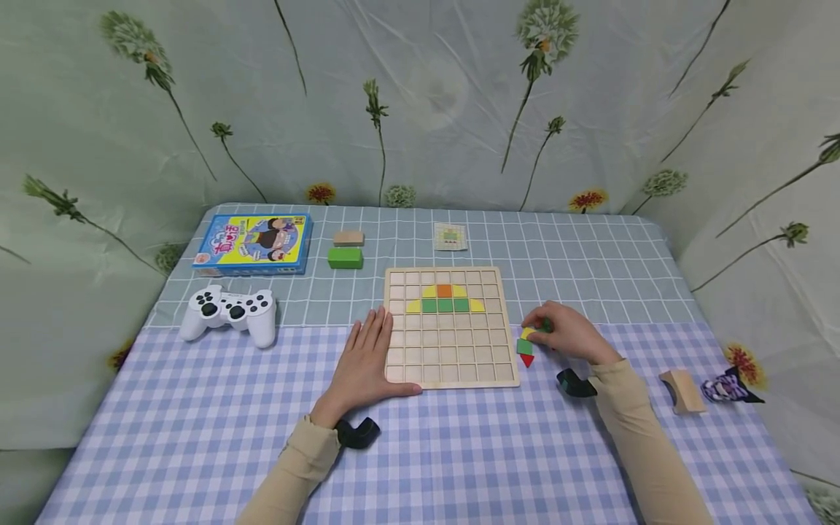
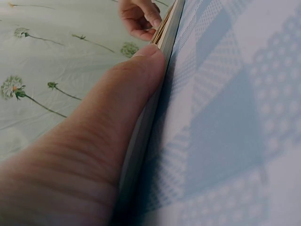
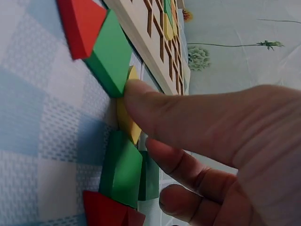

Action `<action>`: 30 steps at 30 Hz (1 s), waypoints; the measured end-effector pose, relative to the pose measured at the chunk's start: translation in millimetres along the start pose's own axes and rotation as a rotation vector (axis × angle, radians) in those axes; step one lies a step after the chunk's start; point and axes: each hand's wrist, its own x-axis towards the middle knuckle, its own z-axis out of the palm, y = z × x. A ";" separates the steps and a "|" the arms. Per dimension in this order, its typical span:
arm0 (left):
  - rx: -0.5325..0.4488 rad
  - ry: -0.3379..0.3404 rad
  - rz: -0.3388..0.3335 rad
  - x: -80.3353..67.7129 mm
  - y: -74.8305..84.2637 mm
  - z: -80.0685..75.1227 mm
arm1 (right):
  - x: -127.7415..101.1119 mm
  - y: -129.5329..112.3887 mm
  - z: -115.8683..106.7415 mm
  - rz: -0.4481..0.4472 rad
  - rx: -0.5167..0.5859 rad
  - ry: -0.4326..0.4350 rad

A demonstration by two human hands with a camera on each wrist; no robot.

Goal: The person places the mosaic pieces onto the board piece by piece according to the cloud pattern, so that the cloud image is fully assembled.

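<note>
My left hand lies flat with straight fingers along the left edge of a wooden grid board, its thumb at the near edge. An orange square, a row of green squares and yellow pieces sit in the board's upper cells. Just right of the board, my right hand pinches a small yellow piece between thumb and index finger, low at the cloth. Around it lie a green square, a red triangle, another green piece and a red piece.
Behind the board lies a small pattern card. At left are a boxed game, a white game controller, a green block and a wooden block. An arched wooden block and a purple figure stand at right.
</note>
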 end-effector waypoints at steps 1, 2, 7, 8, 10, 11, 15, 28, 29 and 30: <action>-0.002 0.002 0.003 0.1 0.0 -0.1 | 0.6 0.8 -0.2 0.001 0.002 0.000; -0.005 0.004 0.005 0.1 0.1 -0.2 | 1.1 1.5 -0.3 0.005 0.005 0.001; -0.005 0.005 0.005 0.2 -0.2 -0.2 | 0.7 5.1 -0.8 0.017 0.022 0.013; -0.004 0.003 0.004 0.2 -0.4 -0.1 | -0.2 5.6 -1.0 0.017 0.029 0.013; -0.001 0.001 0.003 0.3 -0.8 0.2 | -1.8 5.9 -1.8 0.019 0.034 0.012; 0.000 0.000 0.003 0.3 -1.0 0.2 | -2.7 6.0 -2.2 0.019 0.038 0.009; 0.003 0.009 0.004 -0.1 -1.5 0.0 | -4.1 5.6 -4.4 0.007 0.037 0.002; 0.004 0.029 0.018 -0.4 -1.7 1.8 | -4.3 6.0 -2.5 0.055 0.108 0.001; 0.003 0.022 0.014 -0.2 -1.5 1.9 | -4.5 5.4 -1.9 0.062 0.121 0.014; 0.001 0.017 0.011 0.0 -1.3 1.8 | -4.5 4.8 -1.1 0.071 0.134 0.027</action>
